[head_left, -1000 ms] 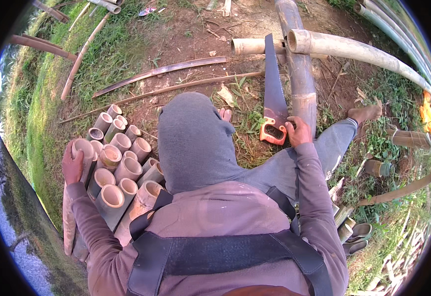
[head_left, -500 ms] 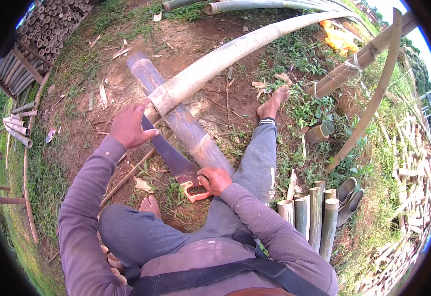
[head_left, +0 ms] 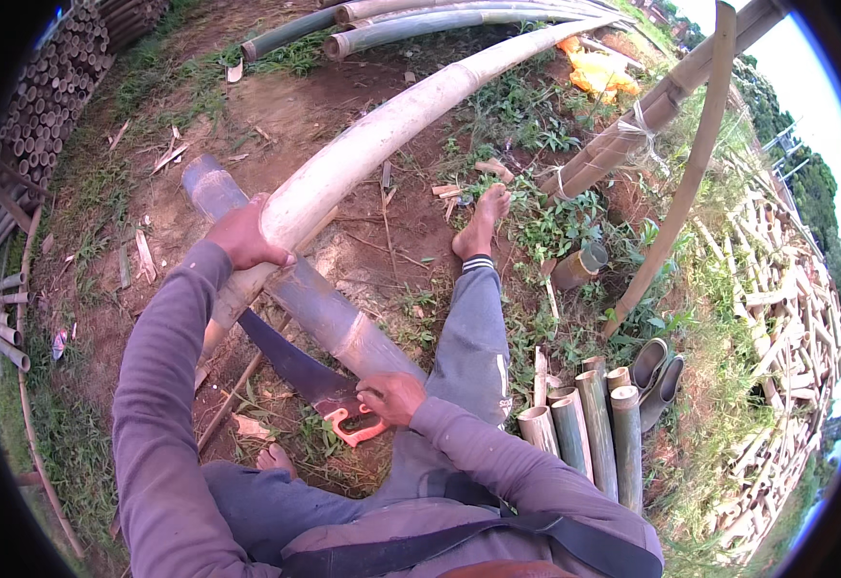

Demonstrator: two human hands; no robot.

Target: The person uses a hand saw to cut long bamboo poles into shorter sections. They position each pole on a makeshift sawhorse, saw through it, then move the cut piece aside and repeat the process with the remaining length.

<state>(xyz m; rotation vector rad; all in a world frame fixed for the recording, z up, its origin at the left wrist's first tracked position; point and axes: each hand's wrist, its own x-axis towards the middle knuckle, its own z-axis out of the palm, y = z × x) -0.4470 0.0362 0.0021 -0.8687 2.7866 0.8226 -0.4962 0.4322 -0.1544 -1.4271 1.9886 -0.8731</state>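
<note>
My left hand (head_left: 247,237) is wrapped round a long pale bamboo pole (head_left: 372,133). The pole lies across a thicker, darker bamboo log (head_left: 319,303) on the ground, and its near end passes beside my left forearm. My right hand (head_left: 393,397) is closed against the edge of the orange handle of a handsaw (head_left: 295,364), beside the near end of the log. No fingers show through the handle's opening. The saw's dark blade points up and left, its tip close under the pale pole.
Several short bamboo pieces (head_left: 574,424) stand upright to my right, beside a pair of dark shoes (head_left: 653,374). Tied bamboo poles (head_left: 622,140) slant at the right, near a curved bamboo strip (head_left: 685,193). More poles (head_left: 420,37) lie at the far side. Cut bamboo (head_left: 50,96) is stacked far left.
My left hand has gone from beside the saw blade onto the pale pole. The pole's end has slid towards me and to the left, past the log. My right hand stays at the saw handle.
</note>
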